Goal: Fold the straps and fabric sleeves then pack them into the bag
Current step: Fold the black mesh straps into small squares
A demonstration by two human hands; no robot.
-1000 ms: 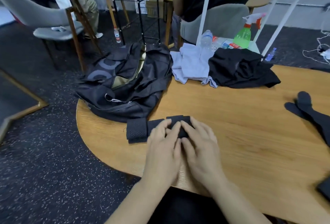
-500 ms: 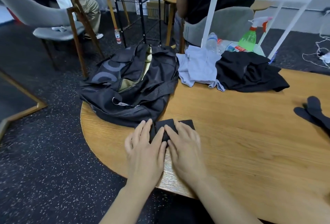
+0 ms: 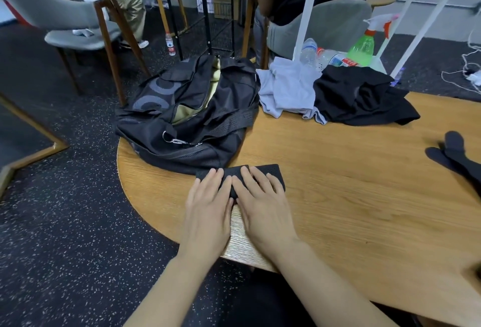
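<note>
A folded black perforated strap (image 3: 270,171) lies on the wooden table (image 3: 351,196) near its front left edge. Both hands lie flat on it side by side: my left hand (image 3: 208,204) presses its left part, my right hand (image 3: 263,204) its middle and right part, fingers straight. Just behind the strap sits a black bag (image 3: 187,113), unzipped, with a yellow-green lining showing. Two more black straps (image 3: 458,154) lie at the table's right edge.
A light grey garment (image 3: 286,89) and a black garment (image 3: 361,97) are heaped at the table's far side. Behind stand a white rack (image 3: 307,14) with bottles and a green spray bottle (image 3: 363,45), a black wire shelf (image 3: 203,1), chairs and seated people.
The strap's loose left end has been folded over, so it is now a short compact bundle. Both hands have flattened on top of it.
</note>
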